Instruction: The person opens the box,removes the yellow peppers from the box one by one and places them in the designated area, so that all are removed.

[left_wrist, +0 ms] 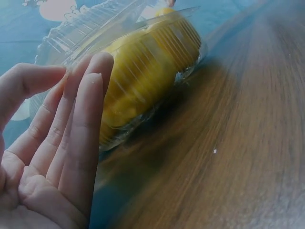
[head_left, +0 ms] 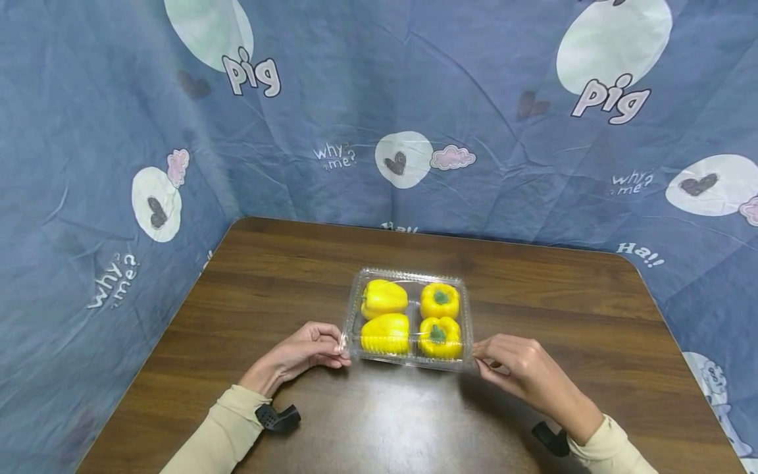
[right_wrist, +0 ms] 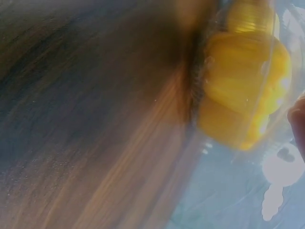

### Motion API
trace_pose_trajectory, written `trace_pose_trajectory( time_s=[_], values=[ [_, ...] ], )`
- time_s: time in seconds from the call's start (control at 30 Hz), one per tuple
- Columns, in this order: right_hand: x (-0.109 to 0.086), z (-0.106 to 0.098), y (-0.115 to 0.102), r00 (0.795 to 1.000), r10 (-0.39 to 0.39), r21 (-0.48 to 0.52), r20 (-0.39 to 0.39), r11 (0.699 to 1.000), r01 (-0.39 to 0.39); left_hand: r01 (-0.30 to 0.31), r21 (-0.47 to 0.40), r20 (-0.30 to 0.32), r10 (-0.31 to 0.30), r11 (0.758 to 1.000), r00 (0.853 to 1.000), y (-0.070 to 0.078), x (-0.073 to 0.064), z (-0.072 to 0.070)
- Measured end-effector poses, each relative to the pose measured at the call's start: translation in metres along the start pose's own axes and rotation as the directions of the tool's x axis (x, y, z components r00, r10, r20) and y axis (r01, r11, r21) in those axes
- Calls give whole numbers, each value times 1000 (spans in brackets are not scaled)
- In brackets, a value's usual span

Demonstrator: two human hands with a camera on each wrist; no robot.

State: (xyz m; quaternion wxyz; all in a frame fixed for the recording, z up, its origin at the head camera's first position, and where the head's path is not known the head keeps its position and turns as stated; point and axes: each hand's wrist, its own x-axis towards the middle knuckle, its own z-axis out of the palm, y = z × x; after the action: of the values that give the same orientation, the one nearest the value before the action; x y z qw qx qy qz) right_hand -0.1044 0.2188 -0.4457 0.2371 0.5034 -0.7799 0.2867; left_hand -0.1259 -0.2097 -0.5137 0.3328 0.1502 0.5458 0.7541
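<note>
A clear plastic clamshell container [head_left: 413, 309] sits between both hands over the middle of the table. Several yellow bell peppers are inside: two on their sides in the left compartment [head_left: 385, 334], two with green stems up in the right [head_left: 439, 301]. My left hand [head_left: 304, 352] pinches the container's near left corner; in the left wrist view its thumb and fingertips [left_wrist: 97, 86] meet at the rim. At the near right corner, my right hand [head_left: 524, 368] pinches the rim between thumb and fingers. Only a sliver of a finger [right_wrist: 298, 125] shows in the right wrist view. I cannot tell whether the lid is fully closed.
The brown wood-grain table [head_left: 284, 276] has rounded far corners. A blue printed cloth [head_left: 331, 79] hangs behind it and at both sides. Black straps [head_left: 278, 419] are worn on both wrists over pale sleeves.
</note>
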Motion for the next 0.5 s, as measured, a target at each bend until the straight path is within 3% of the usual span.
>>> trace_pose_trajectory(
  time_s=[0.27, 0.5],
  values=[
    [1, -3, 0, 996, 89, 98, 22, 991, -91, -15, 6, 1, 15, 1000, 1000, 0, 0, 1],
    [1, -6, -1, 980, 188, 132, 70, 972, -196, -15, 8, 4, 15, 1000, 1000, -2, 0, 0]
  ],
)
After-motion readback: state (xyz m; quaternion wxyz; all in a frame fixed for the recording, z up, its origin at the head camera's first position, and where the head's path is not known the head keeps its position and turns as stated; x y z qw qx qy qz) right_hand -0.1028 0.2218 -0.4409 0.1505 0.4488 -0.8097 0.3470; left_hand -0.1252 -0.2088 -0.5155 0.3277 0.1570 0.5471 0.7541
